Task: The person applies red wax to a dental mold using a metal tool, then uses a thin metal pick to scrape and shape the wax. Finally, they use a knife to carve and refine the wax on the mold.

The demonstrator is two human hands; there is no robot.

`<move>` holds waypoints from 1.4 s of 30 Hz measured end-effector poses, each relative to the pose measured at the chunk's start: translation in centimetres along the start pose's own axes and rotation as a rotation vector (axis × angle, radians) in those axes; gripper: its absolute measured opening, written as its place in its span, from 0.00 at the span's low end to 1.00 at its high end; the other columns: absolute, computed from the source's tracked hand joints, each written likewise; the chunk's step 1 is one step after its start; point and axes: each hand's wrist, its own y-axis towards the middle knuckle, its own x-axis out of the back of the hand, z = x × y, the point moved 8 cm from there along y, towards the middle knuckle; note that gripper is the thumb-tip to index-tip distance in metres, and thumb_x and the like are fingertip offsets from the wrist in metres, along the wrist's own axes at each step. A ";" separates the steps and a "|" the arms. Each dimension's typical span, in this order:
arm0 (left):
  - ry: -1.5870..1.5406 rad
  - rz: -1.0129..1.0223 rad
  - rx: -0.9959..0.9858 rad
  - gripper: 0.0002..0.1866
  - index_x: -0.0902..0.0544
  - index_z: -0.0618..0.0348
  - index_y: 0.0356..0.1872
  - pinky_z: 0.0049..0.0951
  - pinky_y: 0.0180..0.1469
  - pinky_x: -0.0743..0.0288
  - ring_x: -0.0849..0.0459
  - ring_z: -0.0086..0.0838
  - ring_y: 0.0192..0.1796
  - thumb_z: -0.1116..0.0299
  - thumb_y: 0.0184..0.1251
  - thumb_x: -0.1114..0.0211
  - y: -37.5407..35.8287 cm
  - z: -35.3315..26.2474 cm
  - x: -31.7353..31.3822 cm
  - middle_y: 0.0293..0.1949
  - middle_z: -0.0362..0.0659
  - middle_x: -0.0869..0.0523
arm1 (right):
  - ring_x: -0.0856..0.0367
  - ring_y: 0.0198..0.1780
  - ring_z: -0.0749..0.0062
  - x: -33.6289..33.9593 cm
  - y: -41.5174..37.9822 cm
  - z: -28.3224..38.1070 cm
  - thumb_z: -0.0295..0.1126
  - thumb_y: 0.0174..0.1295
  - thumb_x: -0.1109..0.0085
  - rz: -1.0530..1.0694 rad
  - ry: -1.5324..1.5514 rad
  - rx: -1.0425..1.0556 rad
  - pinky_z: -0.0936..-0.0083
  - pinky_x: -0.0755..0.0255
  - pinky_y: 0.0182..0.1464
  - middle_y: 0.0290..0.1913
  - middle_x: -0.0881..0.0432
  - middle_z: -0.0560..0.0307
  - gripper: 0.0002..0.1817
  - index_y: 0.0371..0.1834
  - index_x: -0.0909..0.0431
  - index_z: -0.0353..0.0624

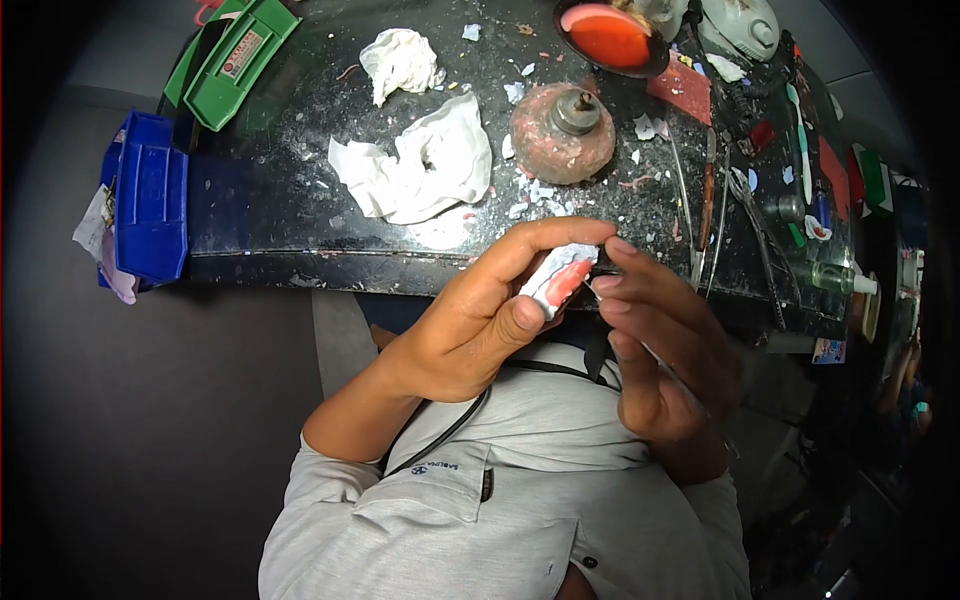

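Observation:
My left hand (465, 315) pinches a small white plaster dental cast (553, 264) between thumb and fingers, just in front of the bench's near edge. Pink-red wax (569, 284) covers part of the cast's side. Close on its right, my right hand (665, 350) is closed around a thin metal carving tool (677, 378), whose tip reaches the waxed edge of the cast. The tool's handle runs back under the fingers toward the wrist. Beyond the hands stands a spirit lamp (563, 135) with a stained round body and a metal wick holder.
Crumpled white tissue (430, 165) lies on the dark bench (260, 215) among plaster crumbs. A dish of red-orange wax (605, 40) and pink wax sheets (682, 93) are at the back. Metal instruments (708, 195) and a toothbrush (799, 130) lie right; blue (152, 200) and green (238, 65) trays left.

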 end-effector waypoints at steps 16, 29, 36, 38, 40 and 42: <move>-0.036 0.072 -0.073 0.37 0.37 0.71 0.73 0.35 0.74 0.40 0.31 0.35 0.73 0.47 0.80 0.48 -0.1 -0.1 0.0 0.70 0.53 0.30 | 0.14 0.54 0.48 -0.5 0.1 0.3 0.16 0.60 0.34 0.066 0.020 0.039 0.53 0.19 0.62 0.47 0.14 0.44 0.13 0.48 0.19 0.33; -0.104 0.092 -0.063 0.36 0.37 0.70 0.74 0.35 0.73 0.39 0.30 0.34 0.72 0.48 0.80 0.46 -0.1 0.4 -0.1 0.71 0.52 0.30 | 0.14 0.54 0.48 -0.4 0.2 0.0 0.14 0.60 0.35 0.001 0.053 0.034 0.51 0.19 0.62 0.47 0.14 0.44 0.13 0.48 0.19 0.32; 0.078 0.078 -0.208 0.35 0.35 0.69 0.73 0.35 0.73 0.38 0.29 0.35 0.71 0.50 0.79 0.44 0.0 -0.3 0.2 0.70 0.52 0.28 | 0.14 0.54 0.49 -0.4 0.1 -0.1 0.15 0.60 0.35 0.012 0.094 0.025 0.51 0.19 0.62 0.47 0.14 0.44 0.12 0.47 0.18 0.31; 0.060 0.080 -0.198 0.35 0.35 0.69 0.73 0.35 0.73 0.38 0.29 0.35 0.71 0.50 0.79 0.44 0.1 -0.3 0.2 0.70 0.53 0.28 | 0.13 0.53 0.48 -0.4 0.2 -0.1 0.15 0.61 0.35 -0.005 0.055 0.022 0.52 0.19 0.62 0.46 0.14 0.44 0.11 0.47 0.18 0.31; 0.123 0.056 -0.218 0.35 0.35 0.69 0.73 0.35 0.73 0.39 0.29 0.35 0.71 0.50 0.79 0.44 0.1 -0.4 0.3 0.70 0.52 0.28 | 0.13 0.52 0.48 -0.6 0.2 0.3 0.14 0.61 0.35 0.044 0.036 0.024 0.52 0.19 0.62 0.46 0.14 0.44 0.11 0.47 0.18 0.31; 0.101 0.060 -0.211 0.35 0.35 0.69 0.73 0.35 0.73 0.39 0.30 0.35 0.71 0.50 0.79 0.44 0.0 -0.3 0.3 0.70 0.52 0.28 | 0.13 0.52 0.48 -0.9 0.1 0.2 0.14 0.61 0.35 0.093 0.016 0.022 0.52 0.19 0.62 0.46 0.14 0.43 0.11 0.47 0.18 0.31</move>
